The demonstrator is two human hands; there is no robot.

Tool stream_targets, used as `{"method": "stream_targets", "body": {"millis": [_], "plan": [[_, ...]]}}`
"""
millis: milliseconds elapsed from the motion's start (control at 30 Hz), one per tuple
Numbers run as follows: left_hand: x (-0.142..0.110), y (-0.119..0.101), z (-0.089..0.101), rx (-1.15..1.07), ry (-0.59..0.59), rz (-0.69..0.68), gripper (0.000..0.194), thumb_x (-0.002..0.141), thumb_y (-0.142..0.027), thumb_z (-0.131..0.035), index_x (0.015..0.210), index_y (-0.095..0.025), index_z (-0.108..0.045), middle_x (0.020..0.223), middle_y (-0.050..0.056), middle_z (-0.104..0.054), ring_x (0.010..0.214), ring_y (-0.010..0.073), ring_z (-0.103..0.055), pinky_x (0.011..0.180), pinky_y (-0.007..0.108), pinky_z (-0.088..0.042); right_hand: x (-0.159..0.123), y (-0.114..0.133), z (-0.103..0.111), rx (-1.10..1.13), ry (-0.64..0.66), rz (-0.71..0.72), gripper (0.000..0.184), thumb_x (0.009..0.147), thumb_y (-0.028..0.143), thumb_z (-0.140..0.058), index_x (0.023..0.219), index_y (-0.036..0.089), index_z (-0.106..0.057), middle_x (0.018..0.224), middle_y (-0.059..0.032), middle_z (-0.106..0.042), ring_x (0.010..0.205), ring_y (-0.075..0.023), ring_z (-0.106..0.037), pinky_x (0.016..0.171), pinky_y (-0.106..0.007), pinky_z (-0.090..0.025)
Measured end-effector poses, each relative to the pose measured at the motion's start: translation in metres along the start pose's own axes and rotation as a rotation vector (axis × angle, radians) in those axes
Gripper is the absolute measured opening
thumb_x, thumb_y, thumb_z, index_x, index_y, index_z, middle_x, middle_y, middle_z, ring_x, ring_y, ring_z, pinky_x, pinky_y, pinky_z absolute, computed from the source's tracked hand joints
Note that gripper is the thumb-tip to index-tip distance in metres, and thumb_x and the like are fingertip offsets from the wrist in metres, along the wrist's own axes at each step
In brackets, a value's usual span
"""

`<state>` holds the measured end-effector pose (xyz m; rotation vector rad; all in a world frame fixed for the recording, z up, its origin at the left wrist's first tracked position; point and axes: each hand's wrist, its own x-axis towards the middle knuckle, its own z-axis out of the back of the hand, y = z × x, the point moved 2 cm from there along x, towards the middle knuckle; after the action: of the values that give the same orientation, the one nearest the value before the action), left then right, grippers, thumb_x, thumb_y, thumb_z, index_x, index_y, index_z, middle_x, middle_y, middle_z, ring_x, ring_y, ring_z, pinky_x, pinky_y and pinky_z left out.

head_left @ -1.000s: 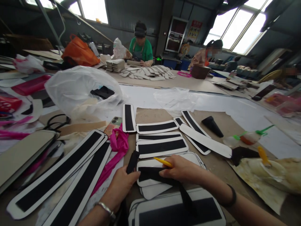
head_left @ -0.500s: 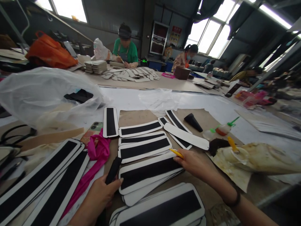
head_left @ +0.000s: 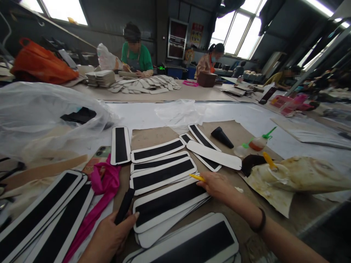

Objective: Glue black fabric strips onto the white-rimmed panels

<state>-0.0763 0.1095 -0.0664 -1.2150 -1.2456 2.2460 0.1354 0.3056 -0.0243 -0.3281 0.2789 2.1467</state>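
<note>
Left hand (head_left: 111,232) clasps black strip (head_left: 124,206); right hand (head_left: 216,184) pinches yellow stick (head_left: 196,177); beyond left grip, plastic bag (head_left: 35,98) holds black pieces (head_left: 81,115).

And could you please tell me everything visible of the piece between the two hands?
The long white piece, with rounded left corners and a black strip along it, lies strip up on similar pieces. Its material is unclear. The left hand's thumb touches its left end; the right hand hides part of its right end.

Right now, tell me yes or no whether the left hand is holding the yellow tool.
No, the yellow tool is in the right hand, while the left hand holds a black piece.
</note>
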Motion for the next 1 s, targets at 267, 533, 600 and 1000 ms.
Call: {"method": "stream_targets", "body": {"millis": [267,533,600,1000], "plan": [[-0.009,-0.013,-0.002,-0.02,0.039,0.011,0.033,0.058,-0.046,-0.061,0.063,-0.018,-0.045,0.039,-0.009,-0.034,0.036,0.0061,-0.028,0.038,0.018,-0.018,0.004,0.0,-0.003,-0.013,0.017,0.019,0.014,0.086,0.027,-0.045,0.088,0.019,-0.056,0.088,-0.0087,-0.064,0.082,-0.0235,-0.059,0.067,-0.031,-0.038],[-0.012,-0.017,-0.006,-0.01,0.007,0.023,0.023,0.063,-0.04,-0.057,0.064,-0.019,-0.047,0.037,-0.01,-0.031,0.034,0.0066,-0.025,0.035,0.018,-0.018,0.008,-0.002,-0.006,-0.036,0.037,0.038,0.015,0.086,0.027,-0.045,0.087,0.02,-0.057,0.086,-0.0077,-0.064,0.082,-0.0245,-0.06,0.066,-0.03,-0.038],[-0.013,-0.018,-0.006,-0.011,-0.014,0.009,0.023,0.064,-0.04,-0.057,0.064,-0.019,-0.047,0.037,-0.01,-0.03,0.034,0.0065,-0.024,0.035,0.018,-0.016,0.008,-0.003,-0.007,-0.036,0.039,0.044,0.015,0.086,0.027,-0.044,0.087,0.02,-0.057,0.086,-0.0075,-0.064,0.082,-0.0241,-0.06,0.066,-0.03,-0.039],[-0.008,-0.018,-0.005,-0.021,-0.01,0.079,0.032,0.052,-0.046,-0.067,0.063,-0.018,-0.055,0.032,-0.009,-0.031,0.032,0.0085,-0.025,0.034,0.021,-0.017,0.008,-0.004,-0.007,-0.022,0.03,0.098,0.015,0.086,0.024,-0.043,0.088,0.017,-0.057,0.086,-0.0088,-0.064,0.081,-0.0238,-0.06,0.066,-0.029,-0.038]]}}
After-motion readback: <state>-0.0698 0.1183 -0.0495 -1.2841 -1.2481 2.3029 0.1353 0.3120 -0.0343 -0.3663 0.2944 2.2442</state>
